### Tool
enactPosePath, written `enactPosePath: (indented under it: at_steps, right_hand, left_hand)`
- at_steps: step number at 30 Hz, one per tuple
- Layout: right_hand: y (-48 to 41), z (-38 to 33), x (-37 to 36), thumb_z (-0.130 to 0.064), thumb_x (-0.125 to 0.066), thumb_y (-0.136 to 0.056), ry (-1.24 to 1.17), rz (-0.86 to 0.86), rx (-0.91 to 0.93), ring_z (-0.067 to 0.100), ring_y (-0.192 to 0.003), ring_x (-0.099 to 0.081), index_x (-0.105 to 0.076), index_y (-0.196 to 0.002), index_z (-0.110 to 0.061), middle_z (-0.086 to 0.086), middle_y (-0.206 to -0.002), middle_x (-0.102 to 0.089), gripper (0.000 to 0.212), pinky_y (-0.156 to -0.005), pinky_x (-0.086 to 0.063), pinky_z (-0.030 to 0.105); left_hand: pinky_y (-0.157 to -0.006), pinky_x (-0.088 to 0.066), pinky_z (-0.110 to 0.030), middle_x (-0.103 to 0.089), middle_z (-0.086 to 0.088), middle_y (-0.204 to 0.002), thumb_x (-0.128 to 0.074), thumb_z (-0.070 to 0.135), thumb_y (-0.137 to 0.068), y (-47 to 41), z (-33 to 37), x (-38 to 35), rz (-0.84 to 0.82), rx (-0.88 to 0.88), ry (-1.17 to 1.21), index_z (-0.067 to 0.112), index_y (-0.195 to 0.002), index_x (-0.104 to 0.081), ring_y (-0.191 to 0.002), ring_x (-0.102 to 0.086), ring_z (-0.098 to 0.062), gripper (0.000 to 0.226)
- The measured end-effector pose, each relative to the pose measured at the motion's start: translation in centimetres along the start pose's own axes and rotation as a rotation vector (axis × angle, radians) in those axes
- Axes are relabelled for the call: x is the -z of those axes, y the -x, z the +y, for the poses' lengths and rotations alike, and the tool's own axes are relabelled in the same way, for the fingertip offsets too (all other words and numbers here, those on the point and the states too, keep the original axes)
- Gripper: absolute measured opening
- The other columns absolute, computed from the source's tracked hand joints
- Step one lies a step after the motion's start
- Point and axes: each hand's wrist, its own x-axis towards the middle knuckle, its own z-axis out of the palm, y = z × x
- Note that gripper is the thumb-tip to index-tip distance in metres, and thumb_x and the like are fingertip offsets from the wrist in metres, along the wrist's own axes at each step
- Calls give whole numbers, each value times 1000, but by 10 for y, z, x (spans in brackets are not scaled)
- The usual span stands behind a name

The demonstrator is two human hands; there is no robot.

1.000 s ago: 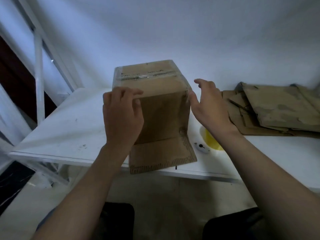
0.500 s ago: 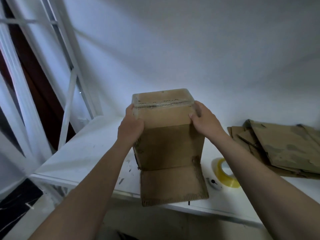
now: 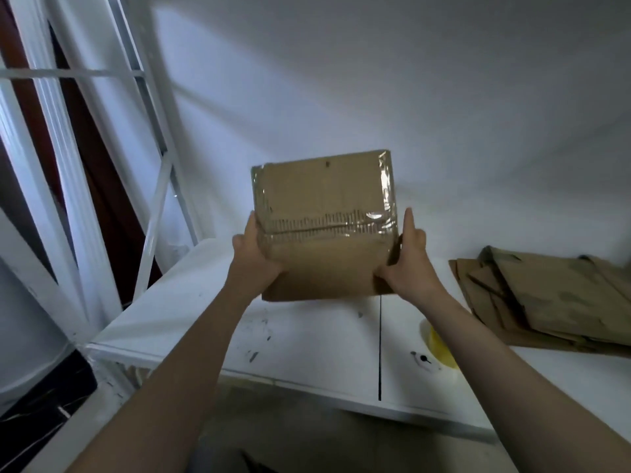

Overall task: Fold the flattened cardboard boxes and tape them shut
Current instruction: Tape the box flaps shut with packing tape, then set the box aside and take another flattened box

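A brown cardboard box [image 3: 324, 206] is lifted above the white table [image 3: 307, 343], its taped face turned toward me with clear tape along the middle seam and the side edges. My left hand [image 3: 254, 259] grips its left side, thumb on the front face. My right hand [image 3: 408, 264] grips its right side, fingers pointing up along the edge and thumb on the front. A stack of flattened cardboard boxes [image 3: 553, 298] lies on the table at the right. A yellow tape roll [image 3: 440, 349] lies near the front edge, partly hidden by my right forearm.
A small white object with a black dot [image 3: 422, 360] lies beside the tape roll. A white metal frame [image 3: 153, 199] and a window stand at the left. The wall rises close behind the table. A dark seam [image 3: 380, 346] runs across the tabletop.
Both hands have lifted the box off the table and tipped it so the taped face now points at me. The loose lower flap seen earlier no longer shows.
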Motion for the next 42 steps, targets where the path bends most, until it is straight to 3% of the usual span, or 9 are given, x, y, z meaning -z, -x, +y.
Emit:
enactPosePath:
  at_steps: [6,9,12,17,22,27,33,37,42]
  right_hand:
    - [31,17,-8,-39,-79,-83,-111,-95,-63,13,-109,-45,-36,-140,-34,-2,-125,-36,71,-87,-40,25]
    - [33,7,-1,-64,-54,-92,-202,-53,-72,5,-104,-55,-47,-121,-40,-10,-125,-53,38,-95,-49,36]
    - [26,-3,6,-60,-36,-100,-148,-49,-118,12,-102,-57,-51,-113,-38,-10,-117,-57,30,-98,-50,47]
    - [18,-6,7,-37,-48,-101,-125,-157,-243,12,-85,-56,-38,-140,-27,-14,-97,-50,42,-66,-53,36]
    - [13,-2,1,-27,-55,-98,-53,-79,-80,21,-121,-54,-24,-155,-36,-7,-145,-48,65,-97,-52,46]
    - [12,-5,-8,-10,-65,-94,-126,33,171,6,-105,-48,-29,-151,-45,-5,-125,-39,76,-80,-42,7]
    - [24,25,-55,5,-52,-93,95,30,306,17,-94,-56,-34,-152,-42,-5,-109,-37,78,-93,-51,33]
    - [30,45,-67,-10,-61,-94,95,38,304,17,-91,-62,-33,-150,-50,-9,-123,-34,75,-86,-56,39]
    - [27,37,-70,-17,-65,-92,112,33,309,12,-87,-63,-16,-151,-60,-8,-140,-31,88,-80,-55,24]
  left_hand:
    - [-79,-46,-24,-48,0,-134,-66,46,-92,30,-20,-14,74,158,266,22,-138,-34,-111,-52,-18,61]
    - [-93,-45,-36,-52,-3,-135,-44,54,-100,37,-17,-12,75,199,251,19,-139,-40,-119,-52,-24,53]
    - [-85,-44,-32,-60,-8,-130,-39,46,-104,35,-12,-8,64,166,99,20,-125,-58,-118,-55,-25,39]
    - [-102,-44,-44,-50,-11,-147,-45,40,-102,27,-13,-4,-61,190,-157,15,-146,-44,-127,-51,-30,50]
    - [-107,-42,-46,-47,-7,-152,-44,38,-105,30,-11,1,-1,95,-149,19,-153,-35,-134,-49,-32,53]
    - [-102,-49,-47,-47,-1,-151,-56,32,-101,30,-30,27,61,-74,43,39,-154,-22,-129,-54,-28,64]
    - [-88,-50,-27,-41,-14,-140,-59,5,-94,29,-73,13,3,-63,-274,28,-151,-34,-104,-55,-23,66]
    - [-91,-56,-41,-33,-12,-152,-64,15,-94,33,-86,1,63,-39,-312,21,-144,-40,-113,-62,-36,56]
    - [-90,-57,-53,-28,-12,-156,-73,17,-86,27,-85,0,146,-131,-342,30,-149,-32,-116,-59,-40,77]
